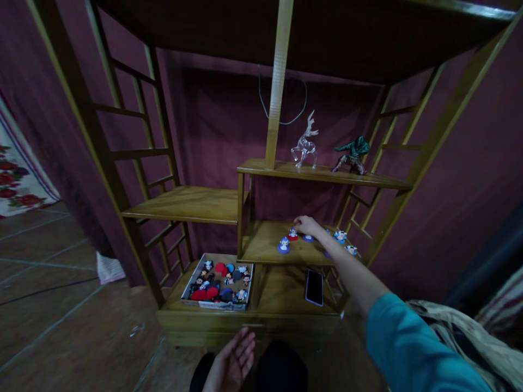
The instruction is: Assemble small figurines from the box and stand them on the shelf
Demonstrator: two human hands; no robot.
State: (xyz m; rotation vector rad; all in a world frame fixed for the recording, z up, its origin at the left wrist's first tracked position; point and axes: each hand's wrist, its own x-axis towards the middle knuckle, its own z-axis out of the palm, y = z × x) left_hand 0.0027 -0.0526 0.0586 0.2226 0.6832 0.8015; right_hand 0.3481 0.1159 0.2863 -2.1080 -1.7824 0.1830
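My right hand (307, 224) reaches over the lower right shelf (261, 247), its fingers closed on the top of a small figurine with a red base (293, 234). Just left of it stands a white and purple figurine on a purple base (284, 245). Another figurine on a purple base (308, 238) is partly hidden by my wrist. Beyond my forearm are blue and white figurines (340, 236) at the shelf's right end. Palm up and fingers stretched out, my left hand (235, 359) is held low in front of the drawer, with nothing in it.
A shallow cardboard box (223, 258) with several figurines and round bases sits at the lower left. A phone (314, 287) lies on the bottom board. Above, a clear deer figure (304, 144) and a dark hooded figure (353, 155) stand on the upper shelf (327, 175).
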